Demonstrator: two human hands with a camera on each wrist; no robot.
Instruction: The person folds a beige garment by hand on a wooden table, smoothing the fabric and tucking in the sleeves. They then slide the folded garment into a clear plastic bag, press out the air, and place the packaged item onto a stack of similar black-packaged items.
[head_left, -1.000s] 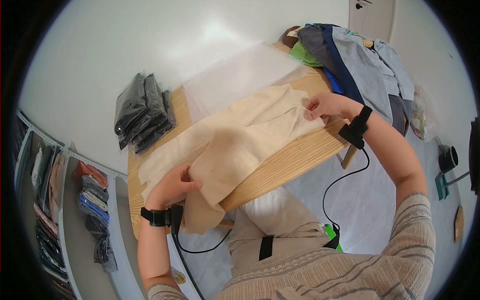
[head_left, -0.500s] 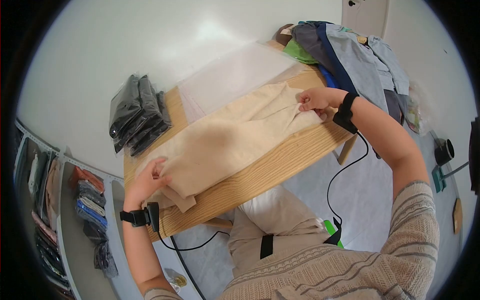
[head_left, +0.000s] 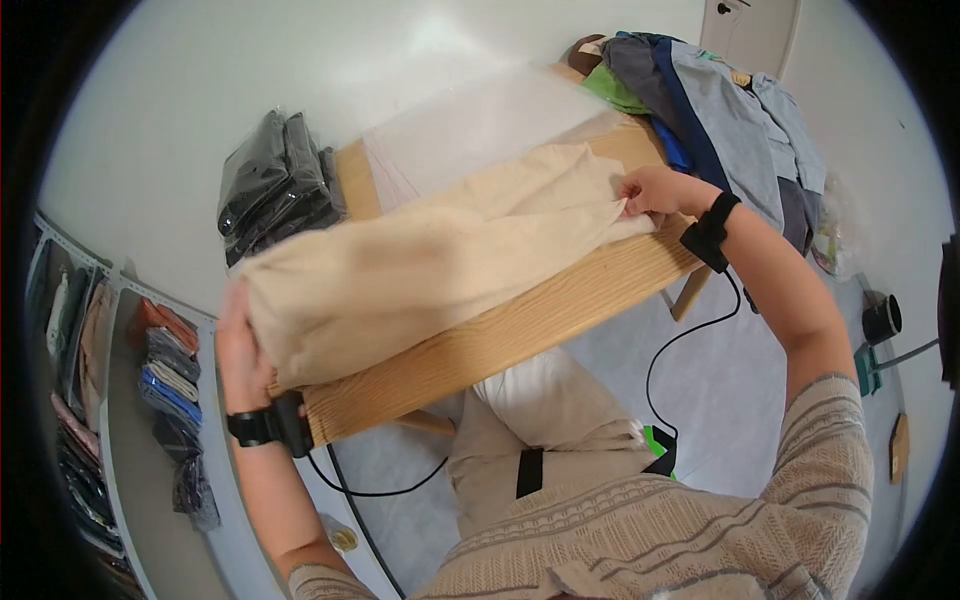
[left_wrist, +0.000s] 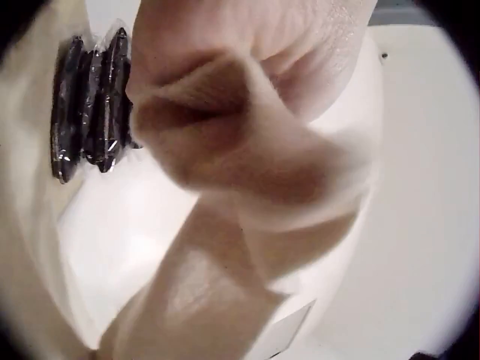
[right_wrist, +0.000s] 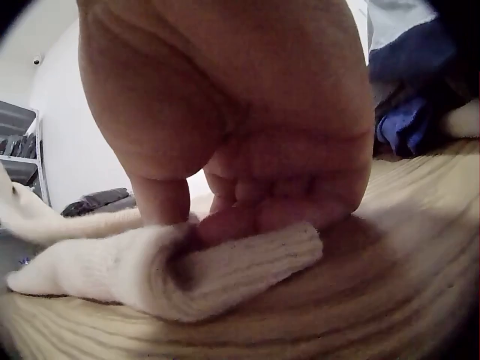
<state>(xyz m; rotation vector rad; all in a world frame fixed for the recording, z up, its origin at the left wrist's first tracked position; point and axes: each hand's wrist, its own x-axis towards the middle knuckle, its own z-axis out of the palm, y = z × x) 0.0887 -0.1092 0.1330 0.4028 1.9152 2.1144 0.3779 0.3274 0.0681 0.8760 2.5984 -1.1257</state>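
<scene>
A cream knit garment (head_left: pixel 430 260) stretches lengthwise over the wooden table, its left end lifted. At that end my left hand (head_left: pixel 240 340) grips the fabric, blurred in the head view; in the left wrist view the cloth (left_wrist: pixel 277 172) bunches against the palm of the left hand (left_wrist: pixel 247 52). My right hand (head_left: pixel 660 192) pinches the garment's right end at the table's right side. Close up in the right wrist view, curled fingers of the right hand (right_wrist: pixel 232 112) hold the ribbed edge (right_wrist: pixel 247 274) low against the tabletop.
Clear plastic sheets (head_left: pixel 470 130) lie along the back of the table (head_left: pixel 500 340). Bagged dark garments (head_left: pixel 280 185) are stacked at the back left, and a clothes heap (head_left: pixel 720 120) hangs over the right end. Shelves with folded clothes (head_left: pixel 172 380) stand left.
My left hand has moved left and slightly up, drawing the garment's loose left end out from its bunched fold and raising it. My right hand has stayed at the right end.
</scene>
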